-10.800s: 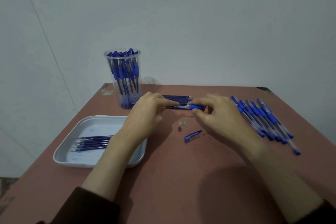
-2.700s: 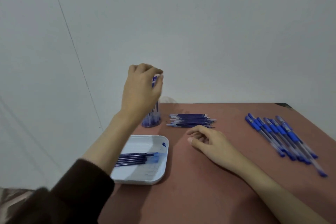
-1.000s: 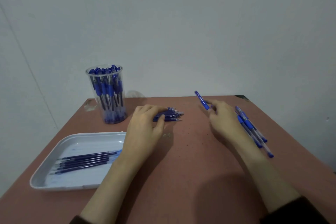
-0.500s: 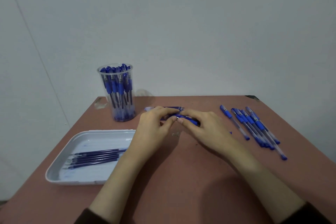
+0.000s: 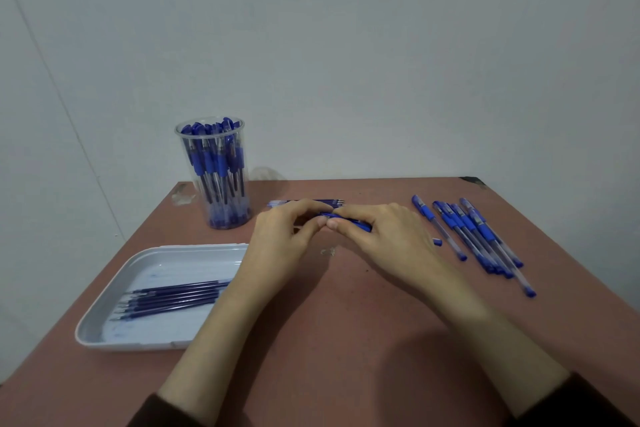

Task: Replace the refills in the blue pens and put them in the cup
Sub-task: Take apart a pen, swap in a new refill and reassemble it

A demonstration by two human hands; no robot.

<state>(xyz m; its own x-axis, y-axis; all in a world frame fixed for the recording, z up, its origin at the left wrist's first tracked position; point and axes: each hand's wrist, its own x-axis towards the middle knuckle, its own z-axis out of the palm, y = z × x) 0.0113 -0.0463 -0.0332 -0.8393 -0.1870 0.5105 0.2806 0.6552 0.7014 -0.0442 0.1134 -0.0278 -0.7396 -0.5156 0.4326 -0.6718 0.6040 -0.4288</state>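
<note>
Over the table (image 5: 346, 340), left hand (image 5: 284, 239) and right hand (image 5: 384, 236) fingers (image 5: 360, 210) pinch one blue pen (image 5: 349, 220)

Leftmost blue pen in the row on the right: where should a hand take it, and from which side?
Take the leftmost blue pen by its clear barrel, mid-length, pinching from above and coming in from its left. It lies flat on the table, and the neighbouring pens lie close along its right side.

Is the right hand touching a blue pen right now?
Touching. Head view: the right hand grips the blue pen, curled round its barrel.
</note>
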